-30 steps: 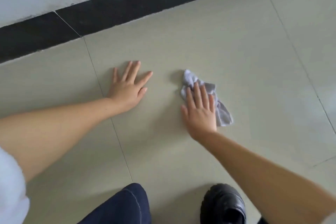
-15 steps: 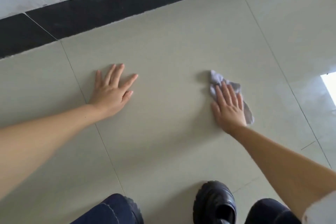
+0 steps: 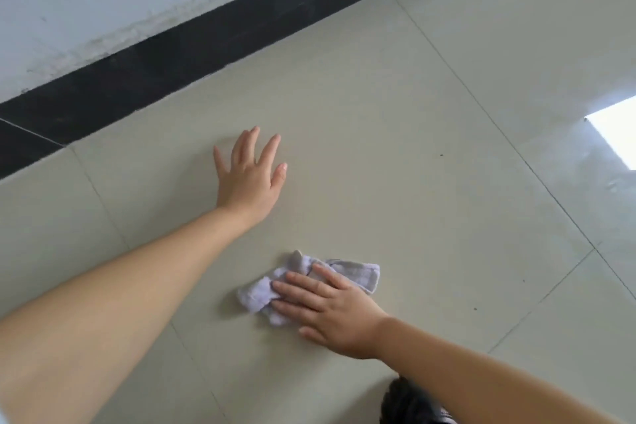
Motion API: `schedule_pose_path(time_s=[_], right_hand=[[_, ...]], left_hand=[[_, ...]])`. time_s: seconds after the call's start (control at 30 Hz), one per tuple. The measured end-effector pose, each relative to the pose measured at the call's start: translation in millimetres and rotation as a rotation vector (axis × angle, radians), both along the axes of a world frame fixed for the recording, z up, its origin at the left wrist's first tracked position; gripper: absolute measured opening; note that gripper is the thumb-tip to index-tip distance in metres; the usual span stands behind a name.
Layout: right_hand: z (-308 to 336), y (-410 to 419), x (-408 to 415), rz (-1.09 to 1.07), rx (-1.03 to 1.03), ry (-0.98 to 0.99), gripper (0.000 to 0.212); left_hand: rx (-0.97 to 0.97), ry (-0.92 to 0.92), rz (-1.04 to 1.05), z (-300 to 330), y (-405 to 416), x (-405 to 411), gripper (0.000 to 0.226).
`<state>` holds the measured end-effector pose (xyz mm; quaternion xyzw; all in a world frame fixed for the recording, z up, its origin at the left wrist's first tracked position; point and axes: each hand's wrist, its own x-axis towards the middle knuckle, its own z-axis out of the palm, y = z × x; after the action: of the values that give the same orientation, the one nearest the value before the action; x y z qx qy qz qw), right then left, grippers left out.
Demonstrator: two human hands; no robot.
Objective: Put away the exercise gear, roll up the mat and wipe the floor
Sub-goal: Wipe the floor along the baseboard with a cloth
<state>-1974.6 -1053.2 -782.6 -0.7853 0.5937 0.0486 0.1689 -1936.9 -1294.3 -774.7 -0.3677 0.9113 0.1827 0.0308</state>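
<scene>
One cloth (image 3: 358, 274) flat under right hand (image 3: 335, 311) grip; left hand (image 3: 247, 179) apart.

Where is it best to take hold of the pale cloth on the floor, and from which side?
Probably at the bare end of the cloth pointing toward the wall, coming from above. It lies flat and crumpled on the floor, and the right hand presses straight fingers over its middle, so only the ends are free.

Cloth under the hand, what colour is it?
The cloth is pale lilac-grey, seen in the head view.
</scene>
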Motion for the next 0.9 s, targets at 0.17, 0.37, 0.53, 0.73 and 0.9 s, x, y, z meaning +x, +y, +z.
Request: schedule_pose_path(time_s=[0.17, 0.37, 0.53, 0.73, 0.9], right_hand=[[-4.8, 11.0, -162.6, -0.711, -0.029, 0.090, 0.060], [15.3, -10.0, -270.2, -1.770, 0.165, 0.013, 0.057], [-7.7, -70.4, -161.4, -1.282, -0.071, 0.083, 0.057], [-10.1, -79.2, -153.1, -0.324, -0.123, 0.033, 0.050], [-0.1, -57.9, -285.7, -1.429, -0.035, 0.087, 0.053]], left_hand=[[-0.024, 0.045, 0.002, -6.1, 1.6, -31.2, 0.052], [-0.058, 0.044, 0.086, -26.7, 13.8, -44.1, 0.054], [-0.142, 0.096, 0.085, -34.5, 15.3, -42.1, 0.053], [-0.190, 0.168, 0.088, -37.0, 14.5, -41.7, 0.052], [-0.204, 0.168, 0.098, -38.3, 16.3, -42.2, 0.048]])
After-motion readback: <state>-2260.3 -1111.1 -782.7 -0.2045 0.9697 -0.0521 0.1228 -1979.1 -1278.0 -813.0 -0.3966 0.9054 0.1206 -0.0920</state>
